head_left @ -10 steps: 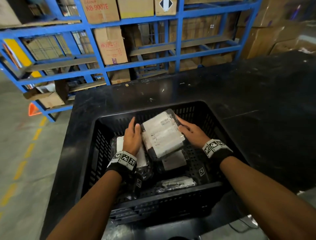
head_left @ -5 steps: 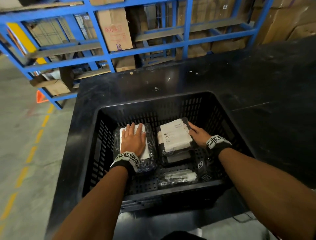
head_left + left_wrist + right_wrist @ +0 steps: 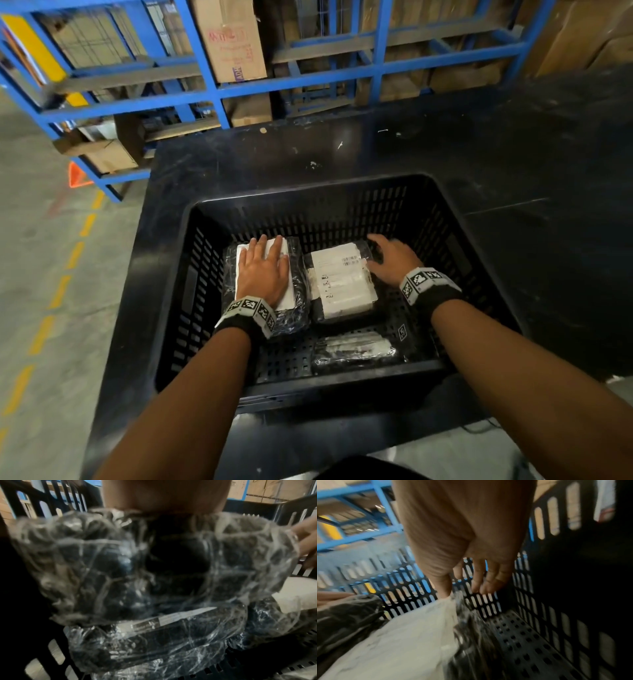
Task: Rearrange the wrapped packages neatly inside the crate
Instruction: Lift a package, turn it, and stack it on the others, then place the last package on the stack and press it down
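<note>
Two bare forearms with no sleeves reach forward. Just behind the left hand (image 3: 262, 274) sits a black fabric wristband (image 3: 247, 317), edged by a pale strip printed with square black-and-white coded markers. Just behind the right hand (image 3: 394, 262) sits a matching black band (image 3: 430, 286) with the same checkered marker squares.

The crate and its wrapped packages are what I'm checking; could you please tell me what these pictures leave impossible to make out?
- Head view: the left hand lies flat on the left package, hiding most of its white label.
- Head view: print on the middle package is too small to read.
- Left wrist view: blurred wrap fills the frame; the contents cannot be identified.
- Head view: what lies beneath the middle package is hidden.
- Right wrist view: motion blur; how the right hand touches the wrap is unclear.
</note>
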